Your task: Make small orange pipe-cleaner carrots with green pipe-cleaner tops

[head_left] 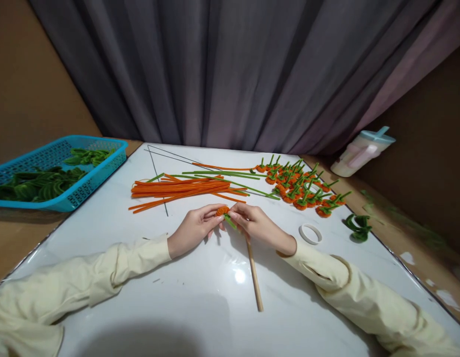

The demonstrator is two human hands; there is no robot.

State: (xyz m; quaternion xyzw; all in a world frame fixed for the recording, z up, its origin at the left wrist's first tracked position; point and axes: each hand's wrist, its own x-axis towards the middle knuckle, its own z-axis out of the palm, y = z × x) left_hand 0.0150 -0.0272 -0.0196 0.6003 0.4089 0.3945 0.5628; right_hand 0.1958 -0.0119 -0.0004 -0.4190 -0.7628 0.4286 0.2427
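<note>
Pinching a small orange coil (222, 210) between them, the left hand (195, 229) and right hand (258, 225) close on it mid-table, a wooden stick (254, 275) running toward the near edge.

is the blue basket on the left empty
No, the blue basket holds a heap of green pipe-cleaner loops.
</note>
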